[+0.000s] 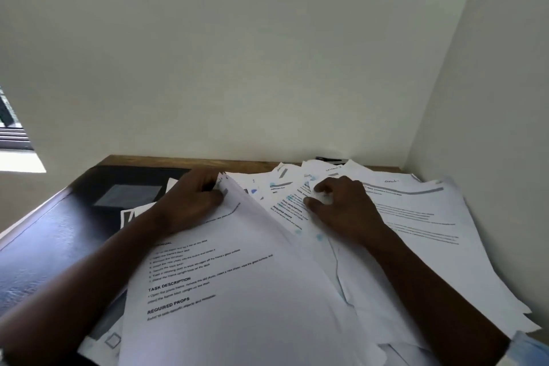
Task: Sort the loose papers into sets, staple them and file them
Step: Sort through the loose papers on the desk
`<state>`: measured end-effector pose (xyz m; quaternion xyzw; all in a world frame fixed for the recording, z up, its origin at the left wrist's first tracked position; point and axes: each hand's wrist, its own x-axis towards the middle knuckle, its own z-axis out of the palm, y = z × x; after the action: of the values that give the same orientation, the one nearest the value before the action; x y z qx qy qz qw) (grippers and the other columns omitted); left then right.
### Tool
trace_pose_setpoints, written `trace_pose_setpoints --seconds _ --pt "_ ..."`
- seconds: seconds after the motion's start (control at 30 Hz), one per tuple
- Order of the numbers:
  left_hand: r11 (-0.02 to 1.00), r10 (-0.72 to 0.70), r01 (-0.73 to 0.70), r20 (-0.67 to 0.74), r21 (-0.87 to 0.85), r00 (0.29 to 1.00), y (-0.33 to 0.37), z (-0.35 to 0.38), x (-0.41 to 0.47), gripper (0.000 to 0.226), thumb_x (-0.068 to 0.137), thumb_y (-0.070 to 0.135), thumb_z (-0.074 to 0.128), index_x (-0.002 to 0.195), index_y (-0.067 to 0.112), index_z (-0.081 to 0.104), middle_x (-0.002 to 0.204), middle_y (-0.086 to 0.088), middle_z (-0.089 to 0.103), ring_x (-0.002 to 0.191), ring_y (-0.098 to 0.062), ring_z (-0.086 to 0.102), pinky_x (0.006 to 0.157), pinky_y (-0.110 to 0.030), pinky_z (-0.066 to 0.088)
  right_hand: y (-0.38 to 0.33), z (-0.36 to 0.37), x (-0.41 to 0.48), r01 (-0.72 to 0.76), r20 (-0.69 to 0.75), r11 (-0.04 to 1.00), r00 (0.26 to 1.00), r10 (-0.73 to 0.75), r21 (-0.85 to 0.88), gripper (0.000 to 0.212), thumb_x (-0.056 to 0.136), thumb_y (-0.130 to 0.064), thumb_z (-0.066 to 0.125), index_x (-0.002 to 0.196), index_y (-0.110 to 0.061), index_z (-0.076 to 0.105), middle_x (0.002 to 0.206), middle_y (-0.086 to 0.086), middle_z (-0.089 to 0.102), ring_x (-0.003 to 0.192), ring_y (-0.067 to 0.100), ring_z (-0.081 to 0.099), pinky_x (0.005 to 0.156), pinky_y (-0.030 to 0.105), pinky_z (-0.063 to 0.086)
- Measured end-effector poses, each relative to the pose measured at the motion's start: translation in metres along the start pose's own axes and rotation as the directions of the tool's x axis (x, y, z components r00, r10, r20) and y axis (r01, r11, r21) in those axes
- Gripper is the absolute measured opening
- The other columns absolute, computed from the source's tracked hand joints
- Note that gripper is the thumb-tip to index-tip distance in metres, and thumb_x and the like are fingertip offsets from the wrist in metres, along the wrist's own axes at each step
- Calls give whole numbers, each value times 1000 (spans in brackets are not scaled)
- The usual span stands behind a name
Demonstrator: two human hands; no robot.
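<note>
A messy spread of white printed papers [416, 232] covers the right half of the desk. My left hand [190, 202] grips the far top edge of a large printed sheet [237, 291] that lies tilted over the pile, with headings such as "TASK DESCRIPTION". My right hand [341, 208] rests on the pile to the right, its thumb and fingers pinching the corner of another sheet [319, 192]. A black file folder [74, 217] with a grey label window lies at the left, partly under the papers.
The wooden desk [166, 161] stands in a corner, with white walls behind and at the right. A small dark object [328, 159] lies at the back edge behind the papers. A window [12, 128] is at the far left.
</note>
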<state>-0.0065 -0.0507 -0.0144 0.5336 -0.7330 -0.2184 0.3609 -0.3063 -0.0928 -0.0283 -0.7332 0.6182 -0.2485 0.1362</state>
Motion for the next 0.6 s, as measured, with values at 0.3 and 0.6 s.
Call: trace_pose_setpoints --seconds 0.3,0.6 --pt "978 -7 9 -10 207 1000 -4 9 1 19 82 18 50 66 27 51 60 14 53 60 -9 46 59 -35 38 8 -11 -2 -56 65 840 992 108 -540 77 88 -84 32 134 -27 55 144 0 52 140 25 40 119 56 14" --pt "999 27 -33 207 25 978 -2 -6 -2 31 83 1 57 95 27 70 83 8 65 76 -5 56 68 -20 44 -6 17 2 240 221 949 956 -194 -204 65 95 -69 41 147 -29 47 153 -4 49 146 19 38 120 42 26"
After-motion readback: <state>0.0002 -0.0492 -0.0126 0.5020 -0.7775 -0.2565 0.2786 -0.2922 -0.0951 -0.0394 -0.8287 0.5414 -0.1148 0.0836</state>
